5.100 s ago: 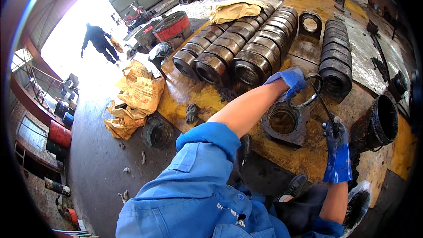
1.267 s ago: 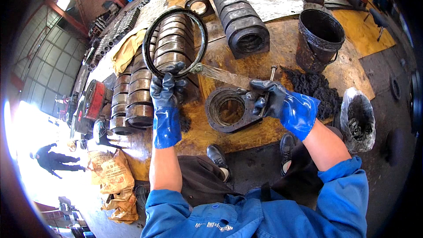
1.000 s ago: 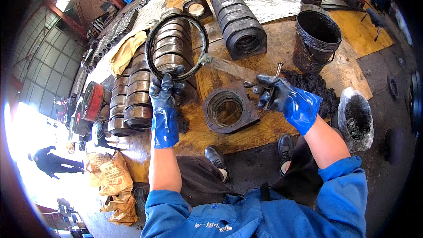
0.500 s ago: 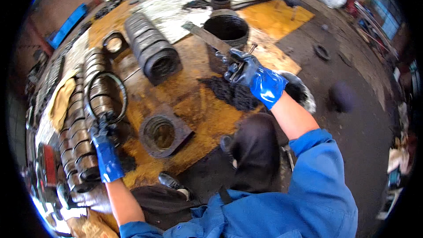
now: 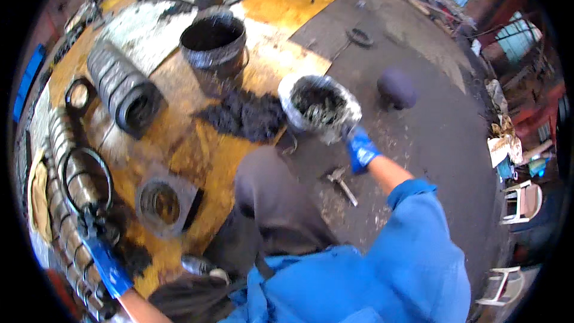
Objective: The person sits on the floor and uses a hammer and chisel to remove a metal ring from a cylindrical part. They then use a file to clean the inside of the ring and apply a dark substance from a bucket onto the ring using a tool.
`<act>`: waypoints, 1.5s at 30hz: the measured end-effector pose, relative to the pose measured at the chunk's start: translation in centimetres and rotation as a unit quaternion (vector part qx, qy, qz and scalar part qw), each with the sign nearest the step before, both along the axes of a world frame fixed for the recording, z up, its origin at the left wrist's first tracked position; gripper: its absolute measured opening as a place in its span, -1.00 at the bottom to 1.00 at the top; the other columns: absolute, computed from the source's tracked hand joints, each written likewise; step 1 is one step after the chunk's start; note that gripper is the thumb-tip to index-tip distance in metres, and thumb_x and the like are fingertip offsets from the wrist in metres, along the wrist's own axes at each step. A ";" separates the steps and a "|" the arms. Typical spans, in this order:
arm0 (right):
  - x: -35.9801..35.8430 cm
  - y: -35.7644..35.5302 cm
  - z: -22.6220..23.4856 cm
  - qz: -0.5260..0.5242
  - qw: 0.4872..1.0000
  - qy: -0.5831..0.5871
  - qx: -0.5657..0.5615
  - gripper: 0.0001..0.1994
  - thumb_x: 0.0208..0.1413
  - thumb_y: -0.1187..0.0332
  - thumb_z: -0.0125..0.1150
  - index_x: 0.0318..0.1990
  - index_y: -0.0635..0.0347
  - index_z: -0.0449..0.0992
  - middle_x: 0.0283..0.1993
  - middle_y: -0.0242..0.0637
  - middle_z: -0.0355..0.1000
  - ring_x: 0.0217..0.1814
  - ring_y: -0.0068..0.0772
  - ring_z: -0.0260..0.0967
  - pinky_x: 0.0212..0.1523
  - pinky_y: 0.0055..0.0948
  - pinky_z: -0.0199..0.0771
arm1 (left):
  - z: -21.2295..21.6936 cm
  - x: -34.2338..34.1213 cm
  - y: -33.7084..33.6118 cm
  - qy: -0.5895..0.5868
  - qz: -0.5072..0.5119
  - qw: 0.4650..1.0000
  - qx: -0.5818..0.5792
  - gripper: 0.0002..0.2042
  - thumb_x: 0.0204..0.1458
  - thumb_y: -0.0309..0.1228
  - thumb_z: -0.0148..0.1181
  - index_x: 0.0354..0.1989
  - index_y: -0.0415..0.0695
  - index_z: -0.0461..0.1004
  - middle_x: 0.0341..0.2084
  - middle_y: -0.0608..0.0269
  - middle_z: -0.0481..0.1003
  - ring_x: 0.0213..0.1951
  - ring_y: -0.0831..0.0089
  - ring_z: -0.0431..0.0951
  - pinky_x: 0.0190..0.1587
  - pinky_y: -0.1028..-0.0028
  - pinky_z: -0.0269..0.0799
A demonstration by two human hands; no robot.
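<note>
My left hand [image 5: 98, 242], in a blue glove with blackened fingers, closes round the near edge of a thin dark ring [image 5: 109, 173]. The ring stands tilted over a row of ribbed metal cylinders [image 5: 63, 128]. My right hand [image 5: 360, 148], gloved the same way, touches the rim of a plastic-lined bucket [image 5: 288, 97]. Dark, stringy, shiny stuff fills the bucket. The right fingers are dark and blurred against the rim, so their grip is unclear. A square block with a round threaded bore [image 5: 184, 188] lies between my hands, nearer the left.
A large blackened bucket [image 5: 203, 60] stands beyond a heap of black scraps [image 5: 245, 113]. Left of it lies a thick ribbed cylinder [image 5: 110, 78]. A hammer [image 5: 342, 186] rests on the floor near my right arm, with a dark round object [image 5: 396, 88] farther off.
My right hand has left the large blackened bucket, where it held a flat metal strip, and is now at the lined bucket; the strip no longer shows. The view has swung right.
</note>
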State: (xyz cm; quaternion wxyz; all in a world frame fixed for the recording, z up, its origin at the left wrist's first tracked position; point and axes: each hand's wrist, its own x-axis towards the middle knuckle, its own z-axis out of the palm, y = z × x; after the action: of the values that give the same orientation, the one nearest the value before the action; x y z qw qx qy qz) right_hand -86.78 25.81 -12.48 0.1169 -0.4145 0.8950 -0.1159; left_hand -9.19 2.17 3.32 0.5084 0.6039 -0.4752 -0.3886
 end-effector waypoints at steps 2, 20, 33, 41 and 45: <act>-0.1 -0.1 -2.0 0.001 0.986 0.085 0.144 -0.66 0.16 0.38 -0.09 0.08 0.15 0.42 -0.16 -0.04 0.56 -0.13 0.05 0.54 -0.04 -0.01 0.47 | -0.4 0.0 -0.1 0.009 -0.003 1.000 0.004 -0.76 0.23 -0.35 0.09 -0.04 -0.22 0.50 -0.14 0.10 0.58 -0.34 0.41 0.56 -0.35 0.45 0.47; 1.0 11.3 -2.1 0.009 0.999 -0.019 0.049 -0.72 0.33 0.19 -0.05 -0.05 0.06 0.56 -0.16 -0.08 0.56 -0.17 -0.14 0.54 -0.20 -0.18 0.51 | -0.3 -1.4 0.3 -0.008 -0.028 1.000 0.004 -0.78 0.21 -0.35 0.14 -0.08 -0.22 0.50 -0.20 0.18 0.60 -0.37 0.48 0.53 -0.35 0.49 0.45; -2.8 -1.3 -5.0 -0.160 0.790 -0.524 -0.274 -0.68 0.33 0.22 -0.04 0.12 0.16 0.42 -0.06 -0.25 0.52 -0.30 -0.42 0.43 -0.42 -0.45 0.46 | 3.0 -3.4 3.3 0.051 -0.114 0.989 -0.077 -0.78 0.20 -0.35 0.17 -0.10 -0.23 0.50 -0.25 0.24 0.61 -0.40 0.54 0.51 -0.34 0.53 0.44; 1.5 -11.5 1.4 -0.085 0.842 -0.448 -0.287 -0.66 0.33 0.20 -0.05 0.12 0.17 0.41 -0.06 -0.26 0.51 -0.41 -0.46 0.38 -0.52 -0.50 0.40 | 1.6 -4.1 1.3 0.164 -0.073 0.982 -0.057 -0.78 0.17 -0.34 0.22 -0.11 -0.20 0.50 -0.32 0.21 0.63 -0.59 0.52 0.53 -0.50 0.56 0.40; 1.5 -13.7 4.4 -0.039 0.808 -0.470 -0.353 -0.65 0.33 0.19 -0.05 0.13 0.17 0.41 -0.07 -0.27 0.50 -0.46 -0.48 0.35 -0.56 -0.53 0.36 | 2.4 -6.1 0.4 0.196 -0.121 0.969 -0.095 -0.76 0.17 -0.33 0.23 -0.10 -0.22 0.50 -0.31 0.22 0.63 -0.54 0.49 0.57 -0.48 0.58 0.42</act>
State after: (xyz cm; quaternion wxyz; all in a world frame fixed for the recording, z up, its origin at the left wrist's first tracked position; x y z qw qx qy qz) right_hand -85.23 12.07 -8.05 0.3643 -0.2867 0.6435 -0.6091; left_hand -15.24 2.62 5.71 0.5958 0.4030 -0.4709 -0.5108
